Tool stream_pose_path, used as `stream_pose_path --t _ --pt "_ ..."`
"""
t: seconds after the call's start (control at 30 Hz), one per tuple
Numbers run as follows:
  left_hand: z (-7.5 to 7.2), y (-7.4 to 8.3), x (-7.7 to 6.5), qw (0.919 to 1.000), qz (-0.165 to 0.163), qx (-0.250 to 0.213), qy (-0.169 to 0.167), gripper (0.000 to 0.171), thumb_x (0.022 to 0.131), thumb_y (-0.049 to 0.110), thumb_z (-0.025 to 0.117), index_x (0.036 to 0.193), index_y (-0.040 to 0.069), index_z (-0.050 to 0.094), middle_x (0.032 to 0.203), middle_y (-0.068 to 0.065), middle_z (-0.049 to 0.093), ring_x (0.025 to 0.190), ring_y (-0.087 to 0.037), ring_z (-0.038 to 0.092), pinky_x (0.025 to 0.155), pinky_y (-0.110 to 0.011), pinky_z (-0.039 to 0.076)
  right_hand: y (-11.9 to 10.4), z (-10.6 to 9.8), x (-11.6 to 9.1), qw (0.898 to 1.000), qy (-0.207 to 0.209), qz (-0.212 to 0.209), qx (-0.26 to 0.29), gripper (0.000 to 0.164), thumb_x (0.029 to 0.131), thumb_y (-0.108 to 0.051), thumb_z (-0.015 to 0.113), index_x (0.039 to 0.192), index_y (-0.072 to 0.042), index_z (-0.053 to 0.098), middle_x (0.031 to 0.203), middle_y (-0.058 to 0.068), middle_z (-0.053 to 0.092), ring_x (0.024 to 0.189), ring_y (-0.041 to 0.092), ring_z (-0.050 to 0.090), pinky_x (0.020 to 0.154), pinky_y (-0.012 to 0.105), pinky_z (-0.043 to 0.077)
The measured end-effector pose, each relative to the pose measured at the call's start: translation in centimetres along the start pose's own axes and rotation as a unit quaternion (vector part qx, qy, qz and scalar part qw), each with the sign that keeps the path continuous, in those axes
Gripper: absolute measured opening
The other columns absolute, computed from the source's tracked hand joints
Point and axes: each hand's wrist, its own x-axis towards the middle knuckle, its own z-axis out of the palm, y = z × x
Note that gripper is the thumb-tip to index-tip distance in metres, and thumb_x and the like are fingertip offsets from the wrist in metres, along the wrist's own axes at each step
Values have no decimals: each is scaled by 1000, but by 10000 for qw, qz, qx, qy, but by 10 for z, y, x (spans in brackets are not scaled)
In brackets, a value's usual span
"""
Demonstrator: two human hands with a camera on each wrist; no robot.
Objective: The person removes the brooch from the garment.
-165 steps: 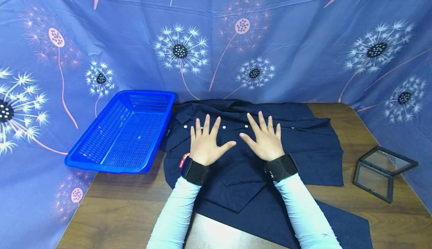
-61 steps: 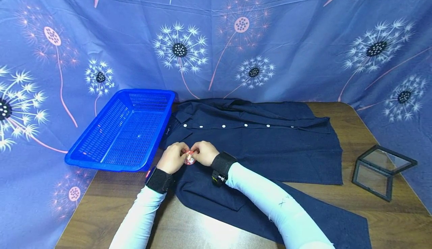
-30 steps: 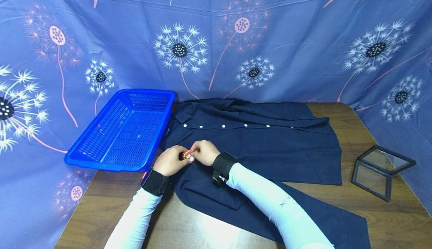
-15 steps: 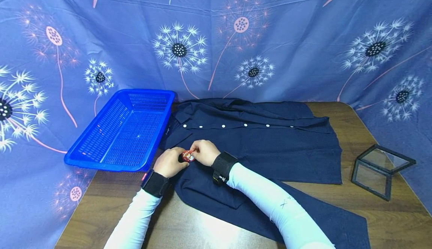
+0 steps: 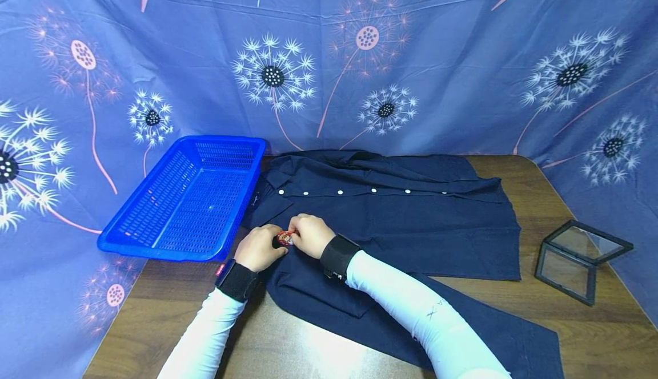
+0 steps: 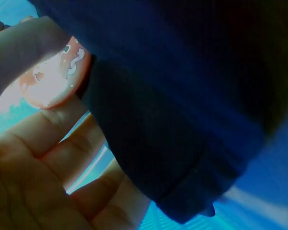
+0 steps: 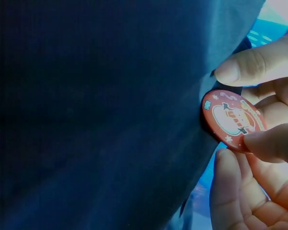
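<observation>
A dark navy shirt (image 5: 401, 225) with white buttons lies spread over the table. My left hand (image 5: 257, 248) holds a raised part of the shirt near its left end, with fingers behind the cloth in the left wrist view. My right hand (image 5: 313, 235) pinches a round red pin badge (image 7: 228, 115) with a cartoon print against this cloth. In the right wrist view its thumb (image 7: 273, 143) lies on the badge's edge. The badge stands tilted at the cloth edge, and its back is hidden.
A blue plastic basket (image 5: 240, 208) stands at the left, close to the shirt. A hinged black frame with clear panes (image 5: 565, 270) lies on the wooden table (image 5: 514, 299) at the right. A patterned blue curtain (image 5: 452, 82) hangs behind.
Both hands lay flat on the shirt at first, the badge partly hidden beside the left wrist. Both then pinched the badge; the left hand has shifted onto the cloth and the badge has tilted.
</observation>
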Motion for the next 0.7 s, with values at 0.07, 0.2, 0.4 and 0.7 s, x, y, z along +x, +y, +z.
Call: stream_pose_path --t 0.07,0.2,0.4,0.7 --pt "0 0 0 10000 -16 27 -7 27 71 21 82 92 9 71 102 -8 73 93 -32 69 79 -46 53 -1 0 -1 9999 72 -91 -120 5 83 -13 69 80 -11 66 79 1 63 73 18 64 67 33 52" --pt "1 1 0 10000 -48 38 -16 26 71 21 82 92 10 72 102 -8 73 93 -30 70 79 -45 53 -1 5 -2 9986 207 -273 -397 8 83 -15 70 77 -13 65 77 1 63 71 17 65 66 33 52" --pt "2 3 -1 9999 -158 60 -20 24 71 21 82 91 12 72 98 -7 74 90 -31 70 73 -46 53 0 10 -2 9955 271 -486 -768 9 81 -15 71 77 -14 63 77 0 63 70 17 66 64 33 52" --pt "0 4 -1 9997 -203 121 -9 23 71 20 81 91 11 72 97 -8 74 90 -33 70 72 -47 53 -5 6 -4 9932 284 -684 -894 12 81 -15 73 76 -14 63 76 0 62 68 18 65 62 34 51"
